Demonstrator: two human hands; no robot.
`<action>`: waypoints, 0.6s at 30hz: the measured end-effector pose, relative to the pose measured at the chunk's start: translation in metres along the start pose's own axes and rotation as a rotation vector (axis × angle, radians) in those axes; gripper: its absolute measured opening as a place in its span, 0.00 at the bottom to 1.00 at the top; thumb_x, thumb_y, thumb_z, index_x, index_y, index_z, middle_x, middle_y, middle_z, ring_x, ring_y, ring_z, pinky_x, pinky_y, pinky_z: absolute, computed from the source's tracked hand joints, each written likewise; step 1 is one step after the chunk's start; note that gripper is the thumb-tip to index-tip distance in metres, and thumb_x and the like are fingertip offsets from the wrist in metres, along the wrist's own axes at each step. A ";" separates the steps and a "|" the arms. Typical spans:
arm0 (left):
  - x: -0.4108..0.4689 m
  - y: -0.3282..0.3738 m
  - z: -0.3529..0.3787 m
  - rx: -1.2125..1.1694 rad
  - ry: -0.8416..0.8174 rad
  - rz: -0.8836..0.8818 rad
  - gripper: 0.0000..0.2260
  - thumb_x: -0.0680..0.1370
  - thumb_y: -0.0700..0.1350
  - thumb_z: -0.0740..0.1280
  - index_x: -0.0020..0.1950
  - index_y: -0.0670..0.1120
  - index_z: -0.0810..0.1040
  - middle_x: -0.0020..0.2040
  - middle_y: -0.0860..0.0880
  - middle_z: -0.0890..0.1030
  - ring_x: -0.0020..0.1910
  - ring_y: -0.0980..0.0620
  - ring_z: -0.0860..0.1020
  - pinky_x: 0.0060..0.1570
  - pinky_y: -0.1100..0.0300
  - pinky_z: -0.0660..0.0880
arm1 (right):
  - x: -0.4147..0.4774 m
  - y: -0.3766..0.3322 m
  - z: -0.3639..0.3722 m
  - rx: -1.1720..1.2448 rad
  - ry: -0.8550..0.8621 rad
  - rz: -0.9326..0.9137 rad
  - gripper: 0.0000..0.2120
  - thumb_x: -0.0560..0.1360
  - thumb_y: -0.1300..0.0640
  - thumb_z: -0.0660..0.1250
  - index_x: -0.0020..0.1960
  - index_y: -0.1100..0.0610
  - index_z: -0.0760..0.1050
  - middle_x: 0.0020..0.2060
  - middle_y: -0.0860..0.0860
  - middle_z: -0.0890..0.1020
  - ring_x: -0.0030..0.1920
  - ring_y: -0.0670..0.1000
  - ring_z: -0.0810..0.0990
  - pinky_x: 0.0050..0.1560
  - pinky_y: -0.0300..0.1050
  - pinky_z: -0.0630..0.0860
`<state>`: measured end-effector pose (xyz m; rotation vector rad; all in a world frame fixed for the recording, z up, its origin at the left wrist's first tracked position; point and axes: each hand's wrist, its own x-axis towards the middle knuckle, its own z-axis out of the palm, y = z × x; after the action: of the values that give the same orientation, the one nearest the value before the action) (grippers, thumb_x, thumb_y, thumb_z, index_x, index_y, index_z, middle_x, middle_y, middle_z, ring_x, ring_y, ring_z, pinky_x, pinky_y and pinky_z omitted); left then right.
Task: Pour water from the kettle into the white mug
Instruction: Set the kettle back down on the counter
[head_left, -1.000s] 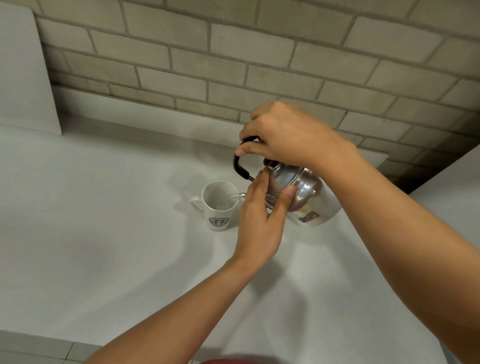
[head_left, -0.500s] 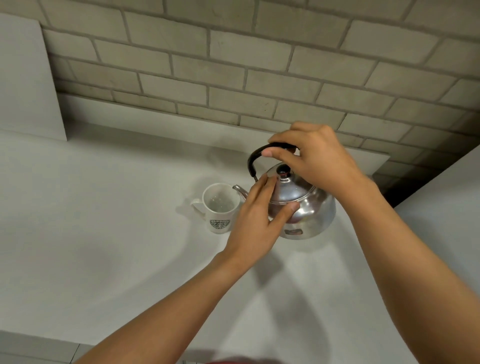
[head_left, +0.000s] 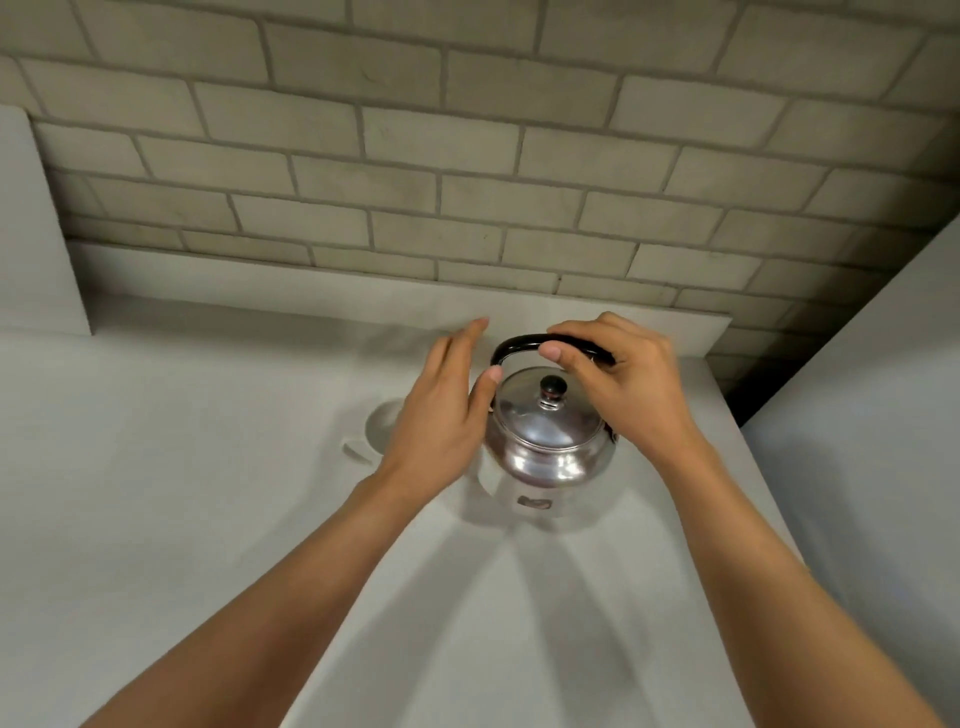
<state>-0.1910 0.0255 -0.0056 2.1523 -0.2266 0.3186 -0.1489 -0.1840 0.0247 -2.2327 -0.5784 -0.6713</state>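
Standing upright, kettle (head_left: 549, 441) handle (head_left: 519, 344) arches left to right.

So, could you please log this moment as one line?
kettle: upright on counter | right hand: on handle | left hand: open beside kettle | white mug: mostly hidden

White counter (head_left: 208, 519): kettle (head_left: 550, 441), mug (head_left: 382, 423).

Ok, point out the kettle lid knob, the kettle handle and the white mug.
kettle lid knob (head_left: 552, 387), head view, its dark top.
kettle handle (head_left: 514, 345), head view, bare black arch, left part.
white mug (head_left: 382, 423), head view, visible rim.
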 end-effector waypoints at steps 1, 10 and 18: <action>0.007 0.003 -0.002 0.018 -0.068 0.003 0.23 0.88 0.52 0.59 0.83 0.52 0.63 0.77 0.50 0.71 0.72 0.53 0.74 0.68 0.54 0.73 | -0.002 0.003 0.001 0.009 0.001 0.003 0.13 0.77 0.46 0.74 0.55 0.53 0.88 0.40 0.36 0.80 0.42 0.40 0.80 0.45 0.26 0.69; 0.038 0.004 0.003 0.015 -0.084 0.048 0.14 0.87 0.45 0.62 0.72 0.47 0.79 0.56 0.49 0.85 0.55 0.48 0.82 0.54 0.62 0.74 | 0.009 0.026 0.008 0.083 -0.038 0.112 0.15 0.77 0.40 0.71 0.57 0.46 0.87 0.41 0.37 0.82 0.45 0.41 0.81 0.45 0.27 0.71; 0.092 -0.023 0.016 0.043 -0.017 0.055 0.14 0.87 0.44 0.61 0.70 0.45 0.80 0.52 0.49 0.84 0.49 0.51 0.80 0.47 0.73 0.69 | 0.033 0.073 0.005 -0.230 -0.250 0.214 0.27 0.83 0.34 0.55 0.75 0.46 0.72 0.53 0.45 0.78 0.53 0.49 0.78 0.55 0.46 0.75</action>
<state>-0.0950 0.0208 -0.0035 2.1947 -0.2921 0.3398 -0.0802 -0.2206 0.0045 -2.5709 -0.3881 -0.3658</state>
